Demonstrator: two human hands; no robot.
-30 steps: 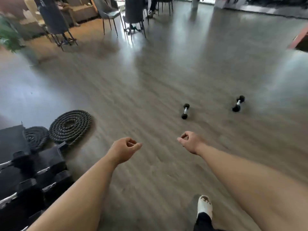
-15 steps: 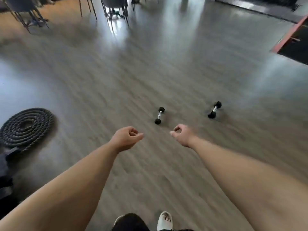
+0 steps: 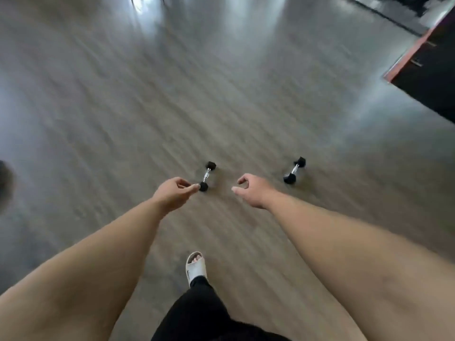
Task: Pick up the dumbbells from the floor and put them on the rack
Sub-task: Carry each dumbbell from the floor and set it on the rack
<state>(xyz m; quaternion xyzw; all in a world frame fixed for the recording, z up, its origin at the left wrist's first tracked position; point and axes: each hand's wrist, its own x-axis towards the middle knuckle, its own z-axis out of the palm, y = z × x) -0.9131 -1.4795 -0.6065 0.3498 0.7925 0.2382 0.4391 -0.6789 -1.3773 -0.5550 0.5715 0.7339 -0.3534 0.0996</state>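
Two small dumbbells with black hexagonal rubber heads and short chrome handles lie on the floor, well apart from each other. The left dumbbell (image 3: 206,176) lies near the middle of the view, its handle running slightly off vertical in the picture. The right dumbbell (image 3: 294,170) lies further to the right, angled the same way. Both rest flat on the floor; neither is lifted.

The grey wood-grain plank floor (image 3: 123,119) is glossy, with pale window reflections along the top edge. It is blurred by camera motion. At the upper right stands a dark cabinet with a reddish edge (image 3: 428,67). No rack shows in the view.

The left hand (image 3: 173,193) reaches forward, its fingers (image 3: 193,187) loosely curled with thumb and forefinger nearly meeting. The fingertips overlap the near head of the left dumbbell in the picture; contact cannot be confirmed. It holds nothing.

The right hand (image 3: 253,190) is extended between the two dumbbells, fingers partly spread in a loose curve, empty and clear of both.

Below, a white slide sandal (image 3: 195,267) and a black trouser leg (image 3: 204,311) are visible.
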